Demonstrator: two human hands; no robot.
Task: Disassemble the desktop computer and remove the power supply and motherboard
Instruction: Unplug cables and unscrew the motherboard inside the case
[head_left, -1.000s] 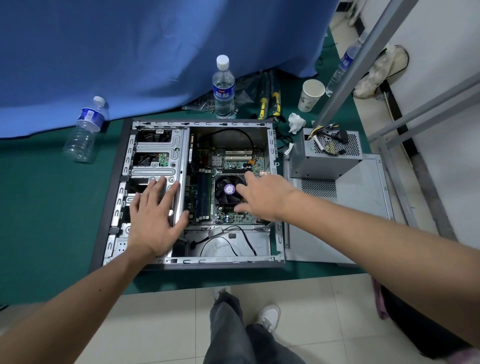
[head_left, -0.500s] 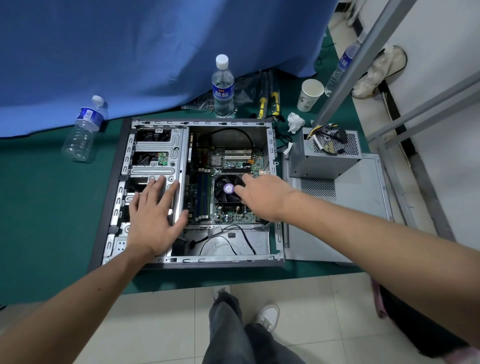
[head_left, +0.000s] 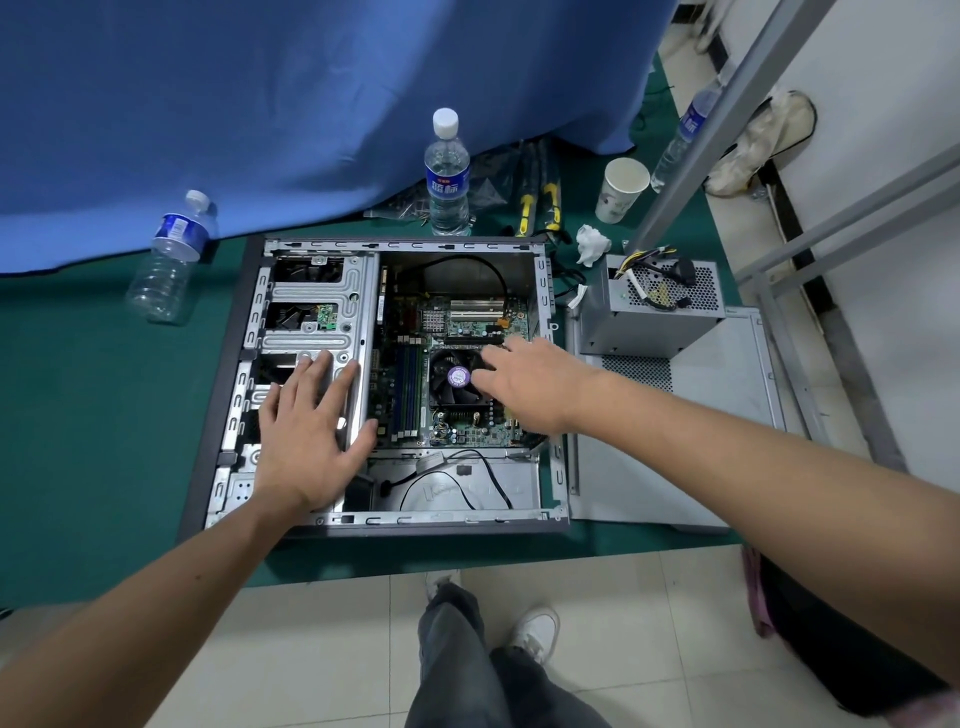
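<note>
The open computer case (head_left: 228, 395) lies on its side on a green mat. Inside it sits the green motherboard (head_left: 467, 322) with its black cooler fan (head_left: 452, 379). My left hand (head_left: 306, 431) lies flat with spread fingers on the metal drive cage (head_left: 311, 306). My right hand (head_left: 530, 384) reaches over the motherboard, its fingertips at the right edge of the fan; what its fingers touch is hidden. The grey power supply (head_left: 649, 322) stands outside the case, on the removed side panel (head_left: 717, 431) to the right.
Two water bottles (head_left: 447, 171) (head_left: 169, 260) stand and lie behind the case by a blue curtain (head_left: 311, 104). Yellow-handled tools (head_left: 540, 202), a paper cup (head_left: 623, 189) and a crumpled tissue (head_left: 592, 244) are at the back. A metal frame (head_left: 727, 135) rises at right. My legs are below.
My right hand has crept slightly left over the cooler fan. My left hand stays on the drive cage.
</note>
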